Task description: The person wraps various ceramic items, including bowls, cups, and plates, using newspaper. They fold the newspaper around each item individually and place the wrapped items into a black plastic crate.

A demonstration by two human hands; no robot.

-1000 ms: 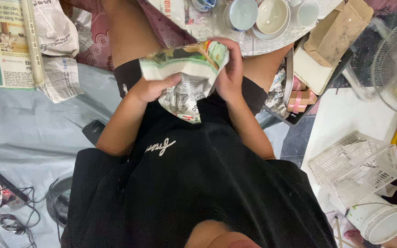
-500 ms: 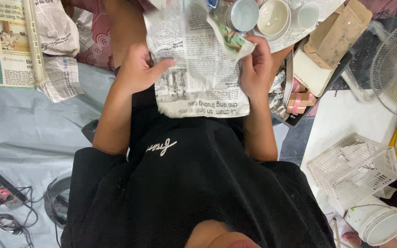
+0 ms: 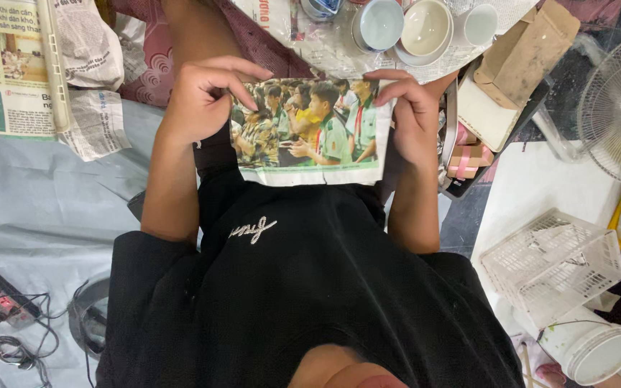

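As both hands pinched its top corners, the left hand [image 3: 206, 97] and right hand [image 3: 411, 108] held the folded newspaper sheet [image 3: 307, 133] stretched between them over the lap; it looked light, limp and easily torn, best gripped at its edges.
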